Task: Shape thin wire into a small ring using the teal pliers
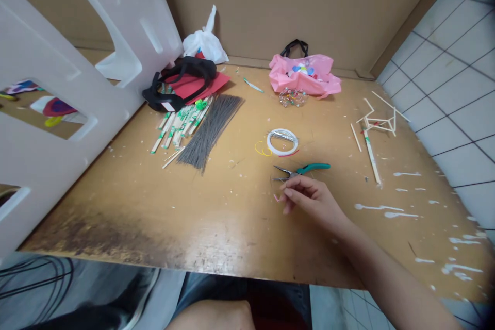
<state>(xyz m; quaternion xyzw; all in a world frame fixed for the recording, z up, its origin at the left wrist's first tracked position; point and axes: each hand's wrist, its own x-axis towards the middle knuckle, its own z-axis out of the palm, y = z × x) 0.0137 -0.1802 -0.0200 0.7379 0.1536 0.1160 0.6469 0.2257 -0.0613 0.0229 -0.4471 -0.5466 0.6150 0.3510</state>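
Observation:
My right hand (301, 195) is over the middle of the table, thumb and fingertips pinched on a thin wire. A small bent pink piece (276, 197) shows beside the fingertips; whether it joins the wire I cannot tell. Just beyond the hand lie pliers (305, 168) with a teal handle, jaws apart and pointing left. Behind them is a white ring-shaped spool (268, 147) with short silvery pieces inside it. A curl of yellow wire (261, 151) lies at its left. My left hand is not in view; bare skin shows at the bottom edge.
Left of centre lie a bundle of grey wires (211, 134), wrapped chopsticks (181, 126) and a black strap-like headset (185, 80). At the back are a white bag (204, 45), a pink bag (282, 80) and a beaded wire piece (293, 97). A stick frame (381, 122) lies right.

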